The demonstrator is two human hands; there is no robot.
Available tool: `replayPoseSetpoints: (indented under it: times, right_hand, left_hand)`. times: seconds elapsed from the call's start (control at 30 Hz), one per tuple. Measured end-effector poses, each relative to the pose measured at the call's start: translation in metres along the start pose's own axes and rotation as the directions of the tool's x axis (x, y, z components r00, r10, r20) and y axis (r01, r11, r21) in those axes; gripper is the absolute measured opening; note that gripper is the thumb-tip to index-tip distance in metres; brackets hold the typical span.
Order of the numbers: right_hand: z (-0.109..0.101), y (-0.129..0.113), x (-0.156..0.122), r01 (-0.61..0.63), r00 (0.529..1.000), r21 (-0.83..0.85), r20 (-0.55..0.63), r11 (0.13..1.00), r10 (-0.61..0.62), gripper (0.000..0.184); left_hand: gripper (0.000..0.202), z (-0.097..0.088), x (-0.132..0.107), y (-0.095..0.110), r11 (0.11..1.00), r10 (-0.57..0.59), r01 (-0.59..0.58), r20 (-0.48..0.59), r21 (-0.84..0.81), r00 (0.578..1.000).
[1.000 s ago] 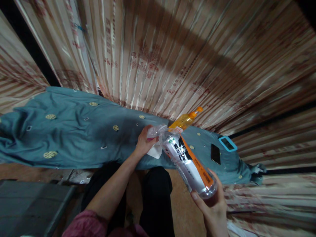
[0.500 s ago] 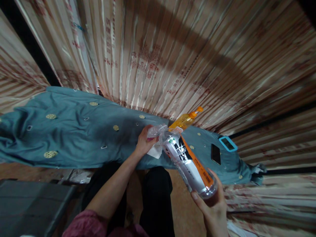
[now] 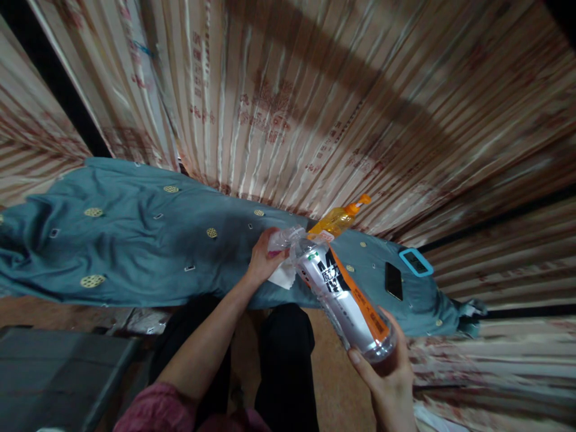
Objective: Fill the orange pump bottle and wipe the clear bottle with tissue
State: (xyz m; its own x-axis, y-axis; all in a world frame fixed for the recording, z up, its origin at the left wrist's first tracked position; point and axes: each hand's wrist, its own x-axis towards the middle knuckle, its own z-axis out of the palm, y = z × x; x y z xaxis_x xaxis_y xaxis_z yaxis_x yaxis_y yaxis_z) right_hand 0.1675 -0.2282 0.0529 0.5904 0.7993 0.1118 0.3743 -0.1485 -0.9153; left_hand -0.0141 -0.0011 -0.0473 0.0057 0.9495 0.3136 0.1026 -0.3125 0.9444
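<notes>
Two hands are on the work: our left hand (image 3: pixel 261 258) has its fingers closed on crumpled clear plastic (image 3: pixel 284 239) at the neck end of the large bottle (image 3: pixel 342 294), and our right hand (image 3: pixel 393 375) grasps the bottle's base, thumb on the near side. The bottle lies slanted between them, neck end away from us and to the left, base toward us at the front edge of the teal cloth (image 3: pixel 135 234). We cannot tell whether the clear plastic is part of the bottle or a separate piece, nor whether the mouth is capped.

Caution: the base appears to overhang the floor (image 3: pixel 333 360). If our right grip slackens, we judge that the bottle could drop past the edge. Squeezing too hard may dent the wall; if the mouth is uncapped and liquid is inside, it could spill onto the white paper (image 3: pixel 283 276) below.

The orange pump bottle (image 3: pixel 335 222) stands just beyond the neck end; a swing that way could knock it over. The phone (image 3: pixel 393 281) and the blue-framed device (image 3: pixel 416 262) lie to the right, where splashes or a loose right elbow might reach them.
</notes>
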Motion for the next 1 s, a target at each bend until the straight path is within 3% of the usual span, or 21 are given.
replayPoseSetpoints:
  times: [1.0]
  right_hand:
    - [-0.0034, 0.0049, 0.0011, 0.023, 1.000, -0.021, 0.002, 0.999, -0.023, 0.097]
  left_hand:
    - [0.060, 0.0003, -0.0009, -0.0019, 1.000, -0.017, 0.017, 0.006, -0.014, 1.000]
